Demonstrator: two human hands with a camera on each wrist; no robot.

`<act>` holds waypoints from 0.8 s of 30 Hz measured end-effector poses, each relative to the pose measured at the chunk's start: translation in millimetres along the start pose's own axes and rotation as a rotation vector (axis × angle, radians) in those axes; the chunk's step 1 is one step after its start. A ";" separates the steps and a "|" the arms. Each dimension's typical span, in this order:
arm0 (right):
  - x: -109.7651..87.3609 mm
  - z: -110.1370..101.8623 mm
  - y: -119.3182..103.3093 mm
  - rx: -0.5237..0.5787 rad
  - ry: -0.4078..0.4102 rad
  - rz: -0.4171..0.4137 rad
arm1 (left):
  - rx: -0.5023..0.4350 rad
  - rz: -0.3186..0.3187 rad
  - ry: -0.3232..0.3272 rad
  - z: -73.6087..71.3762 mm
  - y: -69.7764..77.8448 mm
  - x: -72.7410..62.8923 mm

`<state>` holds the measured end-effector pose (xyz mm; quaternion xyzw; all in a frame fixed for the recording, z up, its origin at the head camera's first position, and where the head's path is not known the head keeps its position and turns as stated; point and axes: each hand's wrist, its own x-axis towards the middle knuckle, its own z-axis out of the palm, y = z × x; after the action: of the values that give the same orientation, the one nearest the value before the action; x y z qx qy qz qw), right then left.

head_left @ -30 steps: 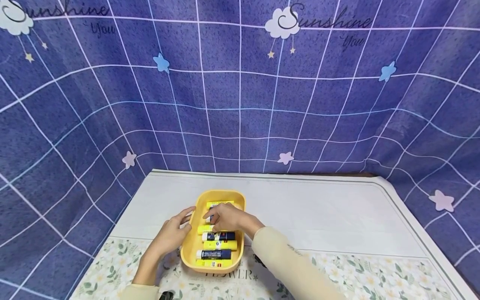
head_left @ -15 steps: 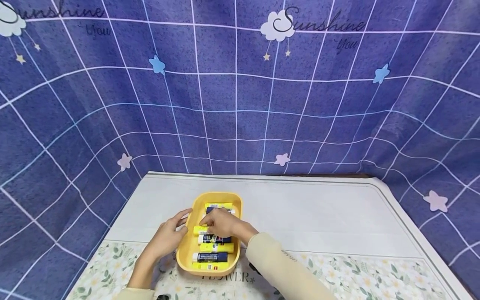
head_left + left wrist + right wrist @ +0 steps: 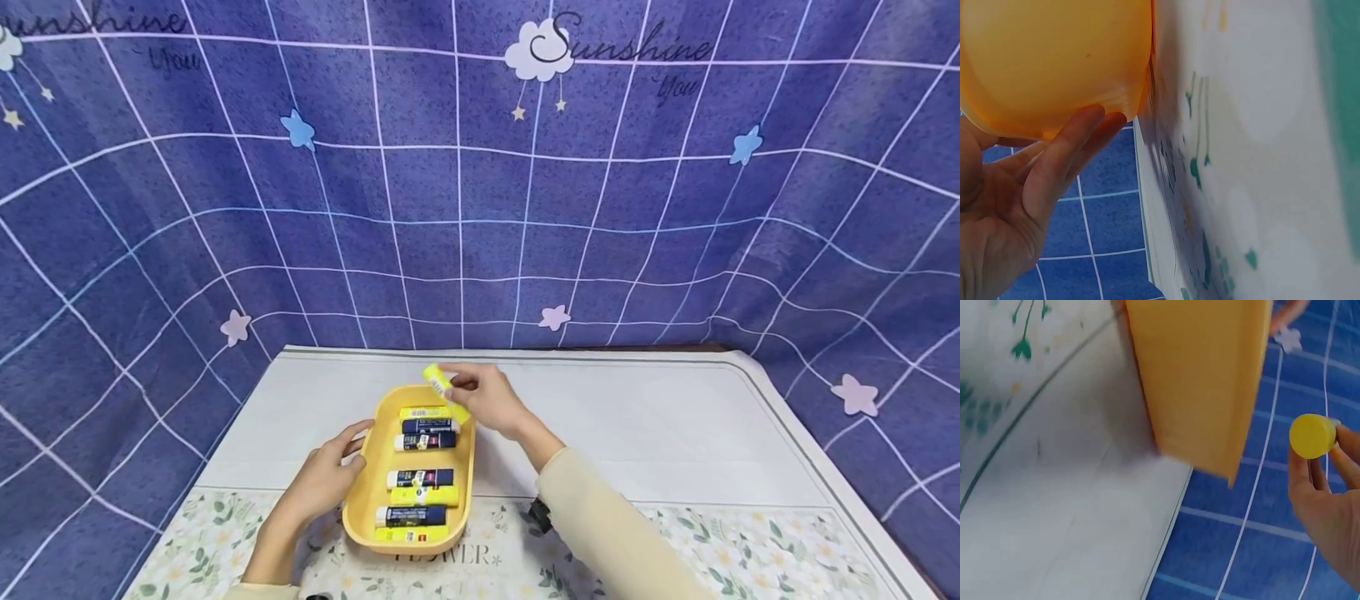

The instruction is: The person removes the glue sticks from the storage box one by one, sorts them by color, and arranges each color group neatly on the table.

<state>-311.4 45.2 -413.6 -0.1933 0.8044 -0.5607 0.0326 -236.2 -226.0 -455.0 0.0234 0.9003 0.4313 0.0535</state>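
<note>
My right hand (image 3: 487,400) pinches a yellow glue stick (image 3: 437,379) between thumb and fingers, tilted, above the far right rim of the yellow tray (image 3: 380,467). In the right wrist view the round yellow end of that glue stick (image 3: 1310,436) faces the camera. Inside the tray lie several yellow and dark blue glue sticks, among them a dark blue one with a white cap (image 3: 425,440). A gap divides them into a far and a near group. My left hand (image 3: 324,477) rests its fairly straight fingers (image 3: 1063,150) against the tray's left side.
The table has a white far part (image 3: 600,417) and a flowered near part (image 3: 675,550). A blue curtain (image 3: 480,208) with a grid and stars rises behind the table's far edge and along its sides.
My right hand has lifted a yellow glue stick from the middle of the row and moved it up and away over the far right rim. My left hand stays at the tray's side.
</note>
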 end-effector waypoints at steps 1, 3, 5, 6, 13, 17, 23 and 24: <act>0.3 -5.1 1.5 0.023 0.034 0.005 | 0.002 0.000 0.000 -0.5 0.0 -0.3; 0.4 -14.6 4.5 0.062 0.102 0.021 | 0.004 0.001 0.002 -1.7 -0.1 -0.5; 0.1 -22.0 9.5 0.087 0.169 0.041 | 0.005 0.004 0.002 -2.6 -0.4 -0.4; -0.3 -25.1 12.3 0.098 0.201 0.056 | 0.003 0.003 -0.002 -2.8 -0.6 -0.1; -6.2 -35.3 39.7 0.125 0.346 0.203 | -0.003 0.012 -0.017 -0.8 -2.5 1.5; -11.3 -33.8 57.4 0.095 0.374 0.297 | -0.005 0.010 -0.023 -0.2 -2.1 1.5; -19.1 -25.7 79.5 0.028 0.380 0.390 | 0.005 0.010 -0.017 -0.8 -1.1 1.2; -20.1 -24.1 82.1 0.012 0.374 0.401 | 0.007 0.010 -0.017 -0.9 -1.2 1.2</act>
<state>-321.9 97.9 -483.1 0.0768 0.8153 -0.5740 -0.0051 -237.5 -227.4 -455.5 0.0318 0.9011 0.4283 0.0589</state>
